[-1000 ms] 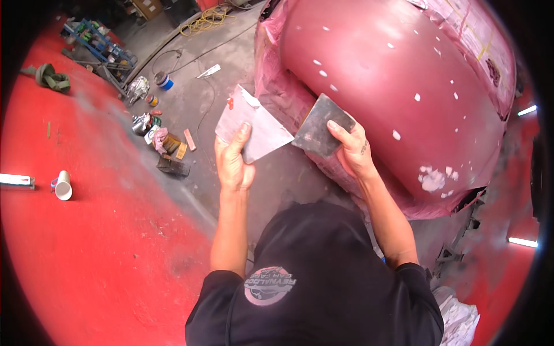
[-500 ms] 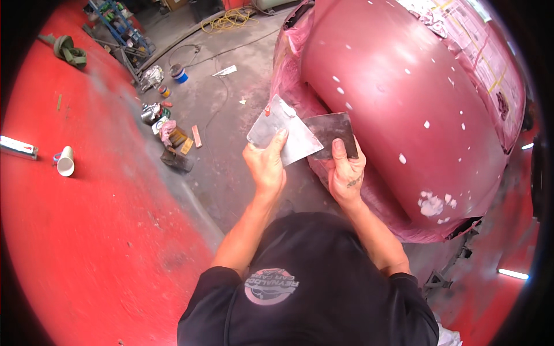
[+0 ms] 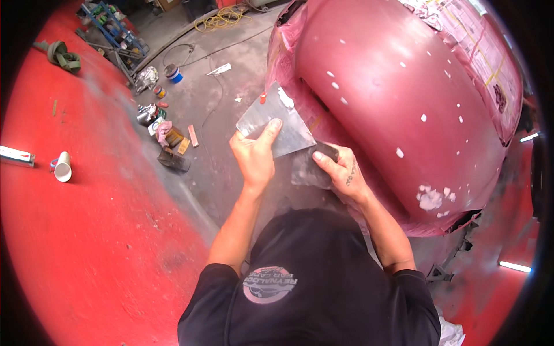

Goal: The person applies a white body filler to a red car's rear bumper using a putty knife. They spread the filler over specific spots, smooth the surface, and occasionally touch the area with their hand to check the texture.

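My left hand (image 3: 254, 154) is closed on a flat grey metal plate (image 3: 295, 131), its thumb lying on top. Near the plate's far corner sit a white dab of putty (image 3: 285, 98) and a small red-orange blob (image 3: 262, 98). In my right hand (image 3: 348, 176), closed with the thumb on top, is a dark, thin, square-cornered spreader (image 3: 309, 168). It is tilted at the plate's lower right edge and partly overlapped by it; whether the two touch I cannot tell. Both hands are in front of my chest, beside the dull red car hood (image 3: 369, 86), which bears several pale patches.
Pink-stained masking sheets (image 3: 482, 52) cover the windshield. A red wall (image 3: 115, 219) stands on the left, with a white cup (image 3: 63, 167) on it. Along its foot lie cans, rags and blocks (image 3: 167, 135). A blue-and-white bucket (image 3: 173, 73) and yellow hose (image 3: 222, 20) are farther off.
My right hand has turned and brought the spreader down and left, under the plate's lower right edge. My left hand and the plate have shifted slightly left.
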